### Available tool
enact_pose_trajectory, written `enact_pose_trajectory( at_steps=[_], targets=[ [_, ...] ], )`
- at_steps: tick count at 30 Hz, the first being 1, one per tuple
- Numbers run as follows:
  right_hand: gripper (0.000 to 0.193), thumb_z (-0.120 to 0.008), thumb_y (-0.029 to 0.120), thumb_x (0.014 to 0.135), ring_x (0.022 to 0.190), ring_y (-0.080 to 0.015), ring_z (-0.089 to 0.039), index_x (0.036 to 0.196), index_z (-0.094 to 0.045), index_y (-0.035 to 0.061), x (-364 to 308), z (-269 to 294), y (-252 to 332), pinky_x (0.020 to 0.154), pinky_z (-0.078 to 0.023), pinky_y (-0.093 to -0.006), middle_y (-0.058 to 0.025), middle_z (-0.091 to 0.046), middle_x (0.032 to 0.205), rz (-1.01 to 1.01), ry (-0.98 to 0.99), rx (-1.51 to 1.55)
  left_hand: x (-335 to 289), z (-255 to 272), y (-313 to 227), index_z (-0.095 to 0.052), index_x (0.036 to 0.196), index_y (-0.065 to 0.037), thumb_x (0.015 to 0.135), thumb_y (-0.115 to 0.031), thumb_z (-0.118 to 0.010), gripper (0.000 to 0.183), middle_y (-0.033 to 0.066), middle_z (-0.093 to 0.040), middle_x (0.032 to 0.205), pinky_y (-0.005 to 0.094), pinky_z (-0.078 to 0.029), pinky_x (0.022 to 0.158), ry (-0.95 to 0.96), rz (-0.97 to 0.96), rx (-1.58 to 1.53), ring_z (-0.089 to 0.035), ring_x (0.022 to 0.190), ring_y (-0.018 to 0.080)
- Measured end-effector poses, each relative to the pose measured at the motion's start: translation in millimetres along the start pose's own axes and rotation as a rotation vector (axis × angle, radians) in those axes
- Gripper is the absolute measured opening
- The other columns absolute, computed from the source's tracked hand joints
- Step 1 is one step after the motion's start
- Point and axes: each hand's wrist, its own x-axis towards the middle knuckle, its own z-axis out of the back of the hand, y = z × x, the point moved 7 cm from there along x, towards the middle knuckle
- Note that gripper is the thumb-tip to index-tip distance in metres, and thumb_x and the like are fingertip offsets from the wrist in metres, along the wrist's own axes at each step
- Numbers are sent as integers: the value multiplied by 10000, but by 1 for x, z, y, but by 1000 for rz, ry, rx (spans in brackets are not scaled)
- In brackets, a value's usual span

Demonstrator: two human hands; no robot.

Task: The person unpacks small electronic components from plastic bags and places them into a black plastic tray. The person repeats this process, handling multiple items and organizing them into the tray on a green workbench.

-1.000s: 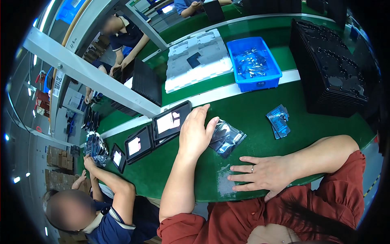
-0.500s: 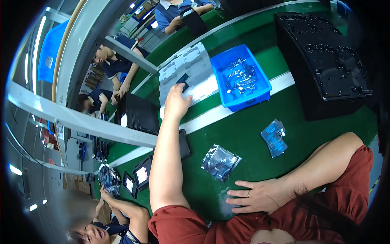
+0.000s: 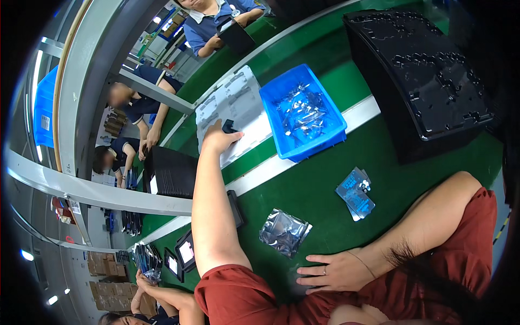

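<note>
My left hand [image 3: 218,140] reaches over a light grey moulded tray [image 3: 246,89], with the thumb and fingers around a small dark part [image 3: 231,127]. The back of the hand hides most of the fingertips. On the green work surface, my right hand [image 3: 341,271] lies with its fingers stretched out, holding nothing. Just beyond its fingertips is a shiny silvery plastic pouch [image 3: 284,233]. A few bluish translucent film pieces [image 3: 355,195] overlap one another farther right.
A blue bin [image 3: 311,143] of clear crumpled bags stands beside the tray. Stacked black trays [image 3: 374,97] rise at the right. A metal frame [image 3: 108,184] crosses the left, near a black stack [image 3: 173,170] and dark devices [image 3: 186,252]. Co-workers sit at the left and far side.
The view has shifted, so the bench sits farther left and lower. My left hand stays over the tray, and the dark part shows at a different angle. My right hand remains flat.
</note>
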Motion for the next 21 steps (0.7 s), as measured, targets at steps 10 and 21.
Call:
enact_pose_trajectory(
  at_steps=[10,21],
  targets=[
    [903,-684,452,691,1403,-358,-175,1416,-321,54,-1,7,2,1129,-116,-553,-210,-231,1492,63,215,71,-187,73,-144,-470,1279,49,643,-331,-810,815,205,-560,1138,392,-453,892,-431,-441,-433,-574,994,321],
    [897,-693,409,648,1369,-386,-248,1401,-366,46,-2,2,2,1122,-184,-495,-244,-247,1475,24,185,178,-266,-23,-244,-379,1312,100,694,-323,-768,844,269,-489,1188,435,-418,942,-101,-684,-224,-489,1071,390]
  ],
)
